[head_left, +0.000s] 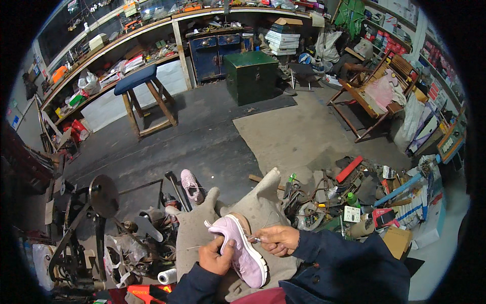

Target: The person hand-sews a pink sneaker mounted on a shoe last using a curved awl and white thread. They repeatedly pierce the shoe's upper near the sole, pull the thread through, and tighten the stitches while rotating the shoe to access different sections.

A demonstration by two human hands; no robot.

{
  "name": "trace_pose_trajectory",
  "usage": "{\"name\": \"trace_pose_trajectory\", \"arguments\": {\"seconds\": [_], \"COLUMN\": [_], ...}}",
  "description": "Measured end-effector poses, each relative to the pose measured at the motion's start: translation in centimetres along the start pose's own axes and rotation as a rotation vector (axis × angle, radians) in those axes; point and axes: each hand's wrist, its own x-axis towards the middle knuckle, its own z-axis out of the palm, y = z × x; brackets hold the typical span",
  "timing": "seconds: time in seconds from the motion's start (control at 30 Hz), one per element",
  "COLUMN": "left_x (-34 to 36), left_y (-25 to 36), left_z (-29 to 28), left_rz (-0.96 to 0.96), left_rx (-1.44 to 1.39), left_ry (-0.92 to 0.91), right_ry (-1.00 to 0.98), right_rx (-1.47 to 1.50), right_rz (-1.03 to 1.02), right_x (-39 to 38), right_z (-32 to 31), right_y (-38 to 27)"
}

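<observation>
A lilac sneaker (244,259) with a white sole lies across my lap on a grey-beige cloth (190,238). My left hand (216,256) is closed round the upper near the shoe's opening, thumb on top. In my right hand (277,240) the fingers pinch a small, thin metal tool (254,239), its tip against the sole's edge; its exact kind is too small to make out. A thin pale thread seems to run over the cloth left of the shoe. The matching sneaker (191,185) stands on the floor beyond my knees.
To my left stands a black metal machine with a round wheel (104,196), near a white thread spool (167,276). Tools and scraps are heaped at my right, with a red box (349,169). Farther off are a blue-topped stool (135,80), a green chest (250,77) and a wooden chair (377,96).
</observation>
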Motion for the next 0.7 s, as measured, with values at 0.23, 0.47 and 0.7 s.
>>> {"name": "trace_pose_trajectory", "arguments": {"seconds": [0.23,0.47,0.7], "left_x": [0.2,0.0,0.0], "left_y": [0.2,0.3,0.2], "left_z": [0.1,-0.1,-0.1], "left_rz": [0.010,-0.016,0.034], "left_rx": [0.043,0.066,0.101], "left_ry": [-0.007,-0.040,-0.025], "right_ry": [0.460,0.173,0.250], "right_rx": [-1.672,-0.377,-0.474], "right_rz": [-0.801,-0.216,-0.400], "right_x": [-0.3,-1.1,-0.4], "right_z": [0.9,1.2,2.0], "right_y": [1.9,1.4,2.7]}}
